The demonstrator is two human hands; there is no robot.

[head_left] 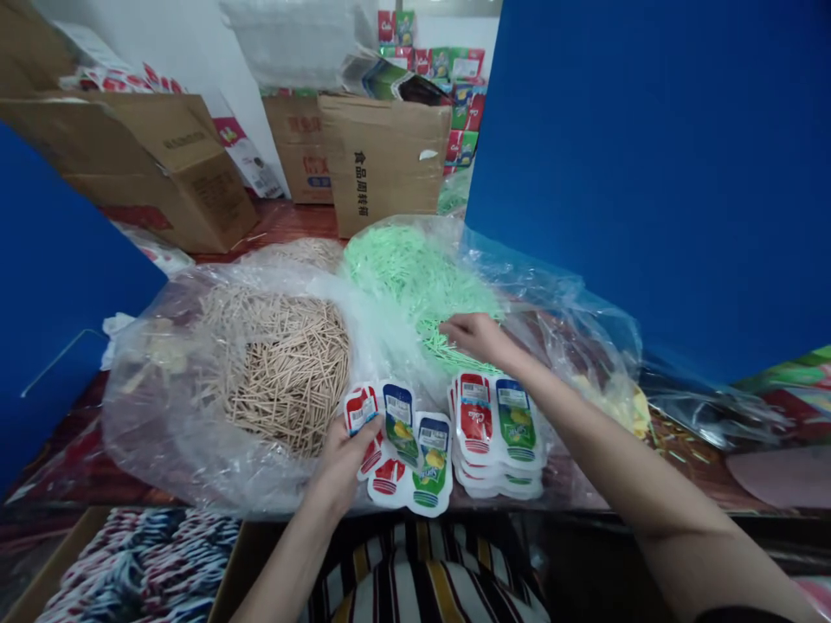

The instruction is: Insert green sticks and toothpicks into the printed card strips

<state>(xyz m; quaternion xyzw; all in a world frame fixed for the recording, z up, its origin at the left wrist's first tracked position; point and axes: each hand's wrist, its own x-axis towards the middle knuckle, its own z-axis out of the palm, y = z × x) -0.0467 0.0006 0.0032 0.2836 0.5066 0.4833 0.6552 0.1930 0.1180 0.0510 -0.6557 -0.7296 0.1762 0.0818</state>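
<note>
My left hand (347, 459) grips a few bottle-shaped double packets (401, 424), printed red cola on one half and green-and-blue lemon soda on the other, spread like a fan. My right hand (473, 336) is over the near edge of a heap of thin green sticks (415, 272), its fingers curled and pressed together; what is between them is hidden. Below my right forearm lies a stack of the same packets (497, 424). Beside my left hand, beige sticks (292, 372) fill an opened clear plastic bag (156, 415).
Cardboard boxes (389, 164) stand at the back, and another open box (195, 173) is at the back left. Blue panels (649, 173) flank both sides. A box of striped packets (149, 562) sits below the table edge at left. Crumpled clear plastic (584, 320) lies at right.
</note>
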